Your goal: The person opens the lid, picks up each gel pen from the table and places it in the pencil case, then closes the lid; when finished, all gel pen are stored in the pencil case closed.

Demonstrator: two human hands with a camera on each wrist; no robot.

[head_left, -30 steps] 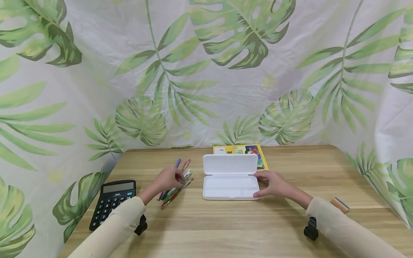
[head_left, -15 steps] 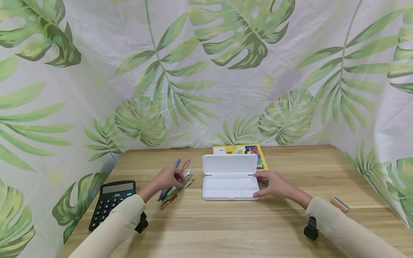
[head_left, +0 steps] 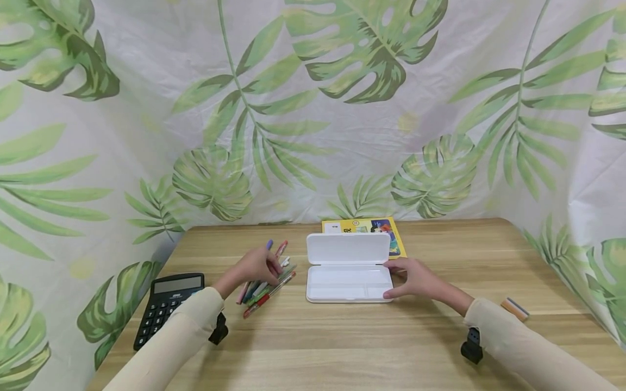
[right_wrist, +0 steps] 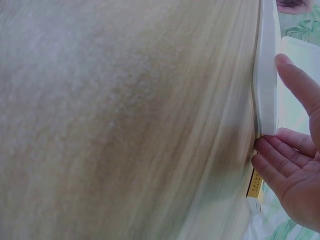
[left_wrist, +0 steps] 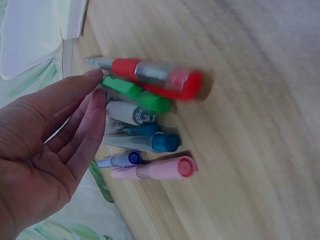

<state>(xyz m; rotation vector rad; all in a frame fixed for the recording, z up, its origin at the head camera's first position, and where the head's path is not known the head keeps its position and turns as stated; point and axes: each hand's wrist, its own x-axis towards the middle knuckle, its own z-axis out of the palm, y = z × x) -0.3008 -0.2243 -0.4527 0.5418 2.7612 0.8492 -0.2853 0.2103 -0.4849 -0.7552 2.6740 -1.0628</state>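
Note:
My left hand (head_left: 259, 266) reaches into a loose pile of pens. Its thumb and fingertips pinch the green pen (left_wrist: 122, 87) by its far part, beside a red pen (left_wrist: 155, 75). White, blue, purple and pink pens (left_wrist: 172, 168) lie close under the fingers, partly hidden by the hand in the head view. A white pencil case (head_left: 337, 283) lies with its lid (head_left: 348, 248) raised; the compartments inside look bare. Around its right end my right hand (head_left: 413, 279) holds it, thumb at the front corner and fingers near the hinge.
Behind the pencil case lies a yellow book (head_left: 398, 247), partly covered by the lid. A black calculator (head_left: 168, 304) is at the left, below the left forearm. Near the right sleeve sits a small striped eraser (head_left: 515, 309). A leaf-patterned curtain (head_left: 313, 136) hangs behind the table.
My left hand has shifted slightly among the pens, and the red pen's far end has moved a little to the right. My right hand and the pencil case have stayed in place.

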